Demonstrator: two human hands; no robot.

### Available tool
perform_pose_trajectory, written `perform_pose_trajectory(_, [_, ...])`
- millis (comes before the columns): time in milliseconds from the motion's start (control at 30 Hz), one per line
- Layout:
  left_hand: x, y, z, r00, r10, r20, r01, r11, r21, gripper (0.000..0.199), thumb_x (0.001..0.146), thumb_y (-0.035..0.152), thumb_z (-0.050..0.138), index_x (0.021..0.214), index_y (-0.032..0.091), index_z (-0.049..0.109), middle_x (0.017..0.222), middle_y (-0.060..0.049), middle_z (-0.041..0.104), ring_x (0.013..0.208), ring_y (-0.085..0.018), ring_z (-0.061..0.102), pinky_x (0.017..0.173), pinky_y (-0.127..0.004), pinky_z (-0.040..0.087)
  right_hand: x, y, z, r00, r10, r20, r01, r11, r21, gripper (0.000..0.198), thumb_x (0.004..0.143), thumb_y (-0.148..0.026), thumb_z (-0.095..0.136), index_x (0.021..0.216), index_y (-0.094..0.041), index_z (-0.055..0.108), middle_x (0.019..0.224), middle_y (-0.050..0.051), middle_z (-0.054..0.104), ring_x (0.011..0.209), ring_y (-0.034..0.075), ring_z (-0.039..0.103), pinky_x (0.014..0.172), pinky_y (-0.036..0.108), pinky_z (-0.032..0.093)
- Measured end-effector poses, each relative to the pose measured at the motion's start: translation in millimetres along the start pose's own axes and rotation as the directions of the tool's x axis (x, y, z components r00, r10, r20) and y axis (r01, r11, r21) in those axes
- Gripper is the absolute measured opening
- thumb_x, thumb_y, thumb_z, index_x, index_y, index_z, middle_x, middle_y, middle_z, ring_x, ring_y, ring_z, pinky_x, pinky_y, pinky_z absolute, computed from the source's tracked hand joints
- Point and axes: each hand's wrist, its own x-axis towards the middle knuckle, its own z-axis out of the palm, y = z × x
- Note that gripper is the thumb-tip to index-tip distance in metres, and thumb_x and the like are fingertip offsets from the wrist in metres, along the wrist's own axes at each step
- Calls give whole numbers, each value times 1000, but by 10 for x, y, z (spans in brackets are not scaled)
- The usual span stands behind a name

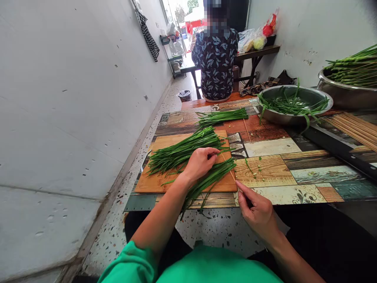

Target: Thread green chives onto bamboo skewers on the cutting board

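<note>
My right hand (257,206) pinches the lower end of a thin wooden skewer (232,176) just off the board's right edge. The skewer slants up and left, and a small row of garlic chives (216,169) lies across it, leaves trailing over the table's near edge. My left hand (202,162) is closed at the skewer's upper end, thumb and forefinger pinching a chive stalk; its palm side is hidden. Beyond that hand, a thick pile of garlic chives (185,147) rests on the wooden cutting board (147,184).
Behind the board lies another bunch of chives (225,115) with a skewer. A metal bowl (294,118) of loose chives, a fuller metal pot (347,94), a black-handled knife (338,151) and several bare skewers (356,127) are on the right. A person (216,65) sits ahead, back turned.
</note>
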Motion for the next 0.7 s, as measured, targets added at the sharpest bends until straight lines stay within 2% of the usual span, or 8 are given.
perform_pose_trajectory(133, [-7,8,-8,1000,3,-3,-3,1000,-3,28,80,14,54,101,16,73,74,0,71,62,-10,57,65,-20,45,-7,9,7,1000,-1,-11,1,1000,-8,35,88,-19,48,116,-18,68,103,8,73,84,17,72,74,24,59])
perform_pose_trajectory(333, [-42,-7,-7,999,38,6,-38,999,-10,26,83,15,54,100,17,74,89,-2,74,79,-14,65,80,-24,49,0,-2,9,1000,8,-9,-8,1000,-7,34,87,-20,48,114,-18,69,103,8,73,84,17,72,74,24,59])
perform_pose_trajectory(433, [-87,-26,-45,981,156,113,-152,988,-38,25,85,17,54,100,19,74,96,-4,74,86,-14,66,84,-24,49,4,-13,3,1000,5,-18,-5,1000,-14,33,87,-20,48,112,-17,70,100,8,74,80,16,73,71,23,59])
perform_pose_trajectory(533, [-103,-62,-115,933,261,246,-261,965,-31,30,87,15,49,106,20,72,102,-4,72,92,-13,65,86,-23,48,-1,-9,0,1000,2,-19,-2,1000,-10,34,87,-20,48,113,-17,70,99,8,74,79,16,73,70,23,59])
perform_pose_trajectory(600, [-78,-96,-153,954,213,213,-235,968,87,31,87,14,47,106,20,71,101,-5,71,92,-14,64,86,-24,48,-8,0,2,1000,6,-5,-6,1000,-17,35,87,-21,48,114,-18,69,100,7,74,81,17,73,70,23,59])
perform_pose_trajectory(700, [-12,-139,-172,996,71,59,-86,941,326,27,84,16,51,99,18,73,94,-6,69,87,-17,62,85,-28,48,-16,14,6,1000,19,14,-19,1000,-24,35,87,-21,48,116,-19,68,102,7,74,82,17,72,72,24,59])
